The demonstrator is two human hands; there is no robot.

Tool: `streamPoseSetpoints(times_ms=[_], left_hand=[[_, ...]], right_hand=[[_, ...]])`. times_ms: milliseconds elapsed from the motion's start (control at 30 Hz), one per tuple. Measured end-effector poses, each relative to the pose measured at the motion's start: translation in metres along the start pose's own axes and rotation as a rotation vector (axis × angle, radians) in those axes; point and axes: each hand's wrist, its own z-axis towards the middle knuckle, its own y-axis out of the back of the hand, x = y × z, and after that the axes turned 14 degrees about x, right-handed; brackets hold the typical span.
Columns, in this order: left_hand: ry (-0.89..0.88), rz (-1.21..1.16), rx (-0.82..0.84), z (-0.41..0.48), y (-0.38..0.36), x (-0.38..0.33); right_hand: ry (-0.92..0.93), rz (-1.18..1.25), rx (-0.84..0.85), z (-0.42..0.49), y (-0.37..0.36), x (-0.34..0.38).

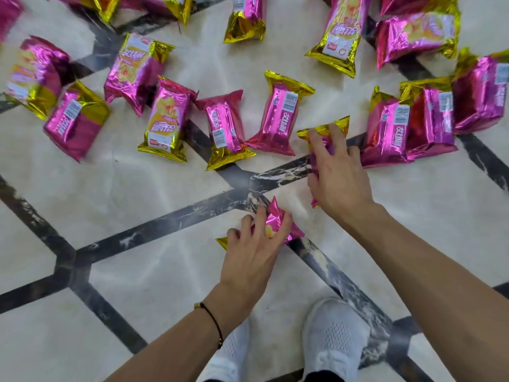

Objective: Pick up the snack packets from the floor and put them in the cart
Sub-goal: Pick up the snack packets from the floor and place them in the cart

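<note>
Several shiny pink-and-gold snack packets lie scattered over the marble floor (154, 194). My left hand (252, 255) is closed around one packet (276, 220) low in the middle of the view, its pink end sticking up between my fingers. Up and to the right, my right hand (337, 177) grips a second packet (326, 130) whose gold end shows above my fingers. Other packets lie just beyond, such as one (278, 114) left of my right hand and a pile (391, 130) to its right. No cart is in view.
My two white shoes (334, 334) stand at the bottom edge on the pale floor with dark inlaid lines (165, 224). More packets fill the upper left (74, 119) and the top right (418, 31).
</note>
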Motion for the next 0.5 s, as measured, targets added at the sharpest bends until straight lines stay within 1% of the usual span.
streamPoseSetpoints(times_ms=[100, 267, 500], left_hand=[[-0.016, 0.016, 0.007, -0.001, 0.002, 0.003], [0.028, -0.006, -0.017, -0.016, 0.024, 0.006], [0.096, -0.011, -0.066, -0.067, 0.101, 0.000]], right_hand=[[-0.021, 0.008, -0.013, 0.001, 0.001, -0.001], [-0.024, 0.046, -0.014, -0.024, 0.011, 0.002], [-0.061, 0.055, 0.014, -0.095, 0.072, 0.020]])
